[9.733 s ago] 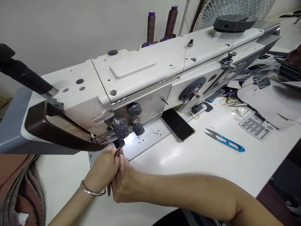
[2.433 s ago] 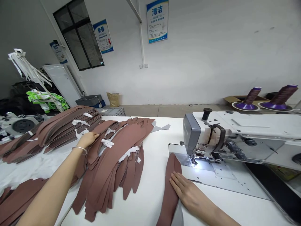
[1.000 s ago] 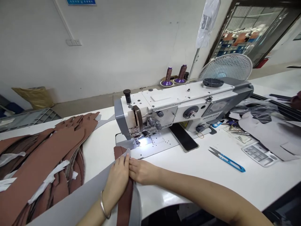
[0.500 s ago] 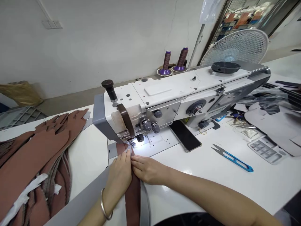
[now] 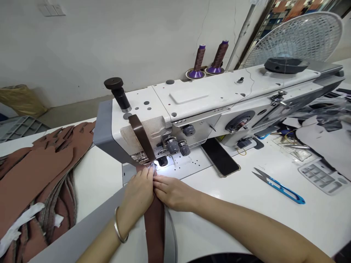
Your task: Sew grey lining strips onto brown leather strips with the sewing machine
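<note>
The fingers of the left hand point(image 5: 139, 193) lie close together and flat, tips pressing down on the front end of a brown strip point(image 5: 154, 228), where a grey piece point(image 5: 90, 227) seems to lie over it; whether they also pinch from below is hidden. The fingers of the right hand point(image 5: 173, 193) are bunched narrow just beside them, at the strip's right edge, and their grip underneath cannot be told. Right ahead of the fingertips, under a bright light, is the needle area of the sewing machine point(image 5: 192, 109). Behind the fingers the brown strip trails back toward the person, with a curved grey edge point(image 5: 171, 233) along its right side. No seam shows on it, so the stitching looks to be at its very start, with nearly the whole length left. To the right of the fingers, on the tabletop point(image 5: 208, 226), lie a phone point(image 5: 221, 157) and, farther off, blue thread snips point(image 5: 279, 186). Well to their left is a pile of brown pieces point(image 5: 35, 182); whether those are finished cannot be told. Beyond the machine stand two thread cones point(image 5: 199, 60).
</note>
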`<state>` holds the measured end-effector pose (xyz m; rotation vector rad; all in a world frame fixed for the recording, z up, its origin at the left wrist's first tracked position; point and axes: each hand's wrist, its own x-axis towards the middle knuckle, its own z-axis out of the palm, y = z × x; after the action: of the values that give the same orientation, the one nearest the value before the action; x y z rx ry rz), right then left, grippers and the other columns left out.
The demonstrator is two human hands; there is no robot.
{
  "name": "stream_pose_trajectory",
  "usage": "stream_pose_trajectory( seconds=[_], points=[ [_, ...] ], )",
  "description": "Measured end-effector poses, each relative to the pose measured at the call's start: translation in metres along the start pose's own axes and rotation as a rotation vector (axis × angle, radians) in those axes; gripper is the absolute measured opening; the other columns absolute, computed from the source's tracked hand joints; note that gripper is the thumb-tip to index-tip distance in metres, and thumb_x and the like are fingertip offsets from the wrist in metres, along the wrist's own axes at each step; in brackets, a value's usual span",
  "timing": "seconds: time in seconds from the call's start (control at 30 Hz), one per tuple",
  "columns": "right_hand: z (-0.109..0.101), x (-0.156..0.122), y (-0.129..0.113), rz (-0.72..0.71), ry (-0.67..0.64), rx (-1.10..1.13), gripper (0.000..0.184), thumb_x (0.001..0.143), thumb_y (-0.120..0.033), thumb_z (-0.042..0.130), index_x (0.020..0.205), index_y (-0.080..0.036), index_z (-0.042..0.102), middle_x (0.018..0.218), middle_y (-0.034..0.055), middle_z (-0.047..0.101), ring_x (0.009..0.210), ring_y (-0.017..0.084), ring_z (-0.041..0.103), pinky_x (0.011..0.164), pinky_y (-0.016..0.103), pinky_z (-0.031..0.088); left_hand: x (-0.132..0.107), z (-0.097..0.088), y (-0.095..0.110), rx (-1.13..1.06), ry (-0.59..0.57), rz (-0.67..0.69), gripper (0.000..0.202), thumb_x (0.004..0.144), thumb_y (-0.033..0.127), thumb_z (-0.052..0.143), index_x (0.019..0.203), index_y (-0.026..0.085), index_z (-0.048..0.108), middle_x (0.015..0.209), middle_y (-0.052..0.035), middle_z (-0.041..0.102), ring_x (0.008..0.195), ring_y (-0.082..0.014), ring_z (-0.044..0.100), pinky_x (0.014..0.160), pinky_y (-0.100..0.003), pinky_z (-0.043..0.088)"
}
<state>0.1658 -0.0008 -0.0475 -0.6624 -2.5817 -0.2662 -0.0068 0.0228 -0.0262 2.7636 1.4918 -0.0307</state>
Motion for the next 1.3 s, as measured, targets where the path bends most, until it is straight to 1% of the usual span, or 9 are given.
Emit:
stream_pose_trajectory(
  seconds=[0.17, 0.27, 0.37, 0.57, 0.73, 0.83, 0.97, 1.17, 1.3],
  points=[
    [0.000, 0.000, -0.005, 0.031, 0.011, -0.027, 0.030, 0.096, -0.009, 0.037, 0.088, -0.006, 0.066, 0.096, 0.0163, 0.067, 0.103, 0.027, 0.062, 0.103, 0.043, 0.047, 0.000, 0.000, 0.004, 0.006, 0.024, -0.008, 0.034, 0.090, 0.011, 0.038, 0.118, 0.019, 0.055, 0.098, -0.0091, 0.062, 0.082, -0.0201, 0.059, 0.069, -0.031, 0.044],
    [-0.001, 0.001, -0.006, 0.035, 0.016, -0.041, 0.031, 0.095, -0.008, 0.037, 0.087, -0.006, 0.066, 0.094, 0.0158, 0.067, 0.100, 0.027, 0.062, 0.100, 0.043, 0.049, -0.001, 0.002, 0.006, 0.030, 0.051, -0.021, 0.033, 0.090, 0.011, 0.038, 0.117, 0.019, 0.056, 0.098, -0.0098, 0.062, 0.082, -0.0207, 0.059, 0.068, -0.031, 0.044],
    [-0.004, 0.001, -0.005, 0.035, 0.030, -0.055, 0.031, 0.095, -0.008, 0.036, 0.086, -0.007, 0.066, 0.095, 0.0157, 0.068, 0.099, 0.027, 0.062, 0.100, 0.044, 0.049, -0.001, 0.001, 0.009, 0.052, 0.059, -0.032, 0.031, 0.090, 0.011, 0.038, 0.112, 0.019, 0.058, 0.096, -0.0099, 0.061, 0.082, -0.0213, 0.059, 0.068, -0.032, 0.044],
    [-0.005, 0.001, -0.006, 0.031, 0.003, -0.047, 0.031, 0.096, -0.008, 0.036, 0.087, -0.007, 0.065, 0.094, 0.0149, 0.068, 0.099, 0.026, 0.062, 0.102, 0.044, 0.048, 0.000, -0.004, 0.010, 0.028, 0.001, -0.038, 0.034, 0.092, 0.012, 0.036, 0.120, 0.017, 0.056, 0.099, -0.0100, 0.062, 0.087, -0.0224, 0.060, 0.069, -0.032, 0.045],
    [0.000, 0.002, -0.004, 0.036, 0.014, -0.098, 0.027, 0.097, -0.009, 0.038, 0.094, -0.004, 0.065, 0.101, 0.0174, 0.068, 0.107, 0.027, 0.061, 0.107, 0.044, 0.045, 0.001, -0.004, 0.008, 0.031, 0.003, -0.071, 0.037, 0.095, 0.017, 0.033, 0.125, 0.017, 0.055, 0.103, -0.0119, 0.062, 0.088, -0.0229, 0.060, 0.069, -0.033, 0.045],
    [0.002, 0.002, -0.003, 0.019, -0.003, -0.107, 0.026, 0.097, -0.007, 0.039, 0.094, -0.003, 0.064, 0.099, 0.0177, 0.068, 0.105, 0.027, 0.062, 0.108, 0.044, 0.044, 0.000, -0.006, 0.008, 0.059, -0.008, -0.092, 0.037, 0.096, 0.019, 0.033, 0.126, 0.018, 0.055, 0.102, -0.0116, 0.062, 0.089, -0.0225, 0.060, 0.068, -0.032, 0.044],
    [0.001, 0.002, -0.008, 0.014, 0.005, -0.113, 0.025, 0.096, -0.006, 0.040, 0.090, -0.003, 0.064, 0.096, 0.0193, 0.068, 0.099, 0.027, 0.063, 0.104, 0.047, 0.046, -0.005, -0.011, 0.012, 0.095, -0.053, -0.095, 0.038, 0.094, 0.017, 0.038, 0.130, 0.018, 0.052, 0.100, -0.0108, 0.062, 0.089, -0.0241, 0.060, 0.070, -0.034, 0.046],
    [0.000, 0.003, -0.015, 0.028, 0.003, -0.122, 0.025, 0.094, -0.006, 0.040, 0.089, -0.004, 0.065, 0.093, 0.0191, 0.068, 0.093, 0.027, 0.063, 0.098, 0.046, 0.050, -0.008, -0.025, 0.022, 0.144, -0.038, -0.073, 0.036, 0.094, 0.009, 0.034, 0.120, 0.015, 0.057, 0.096, -0.0104, 0.060, 0.086, -0.0240, 0.059, 0.070, -0.035, 0.048],
    [0.000, 0.005, -0.014, 0.034, 0.017, -0.131, 0.026, 0.093, -0.004, 0.039, 0.092, -0.003, 0.065, 0.095, 0.0201, 0.068, 0.096, 0.028, 0.063, 0.098, 0.046, 0.049, -0.007, -0.027, 0.022, 0.149, -0.052, -0.070, 0.035, 0.094, 0.008, 0.034, 0.119, 0.015, 0.058, 0.093, -0.0099, 0.060, 0.086, -0.0241, 0.059, 0.071, -0.034, 0.048]
  ],
)
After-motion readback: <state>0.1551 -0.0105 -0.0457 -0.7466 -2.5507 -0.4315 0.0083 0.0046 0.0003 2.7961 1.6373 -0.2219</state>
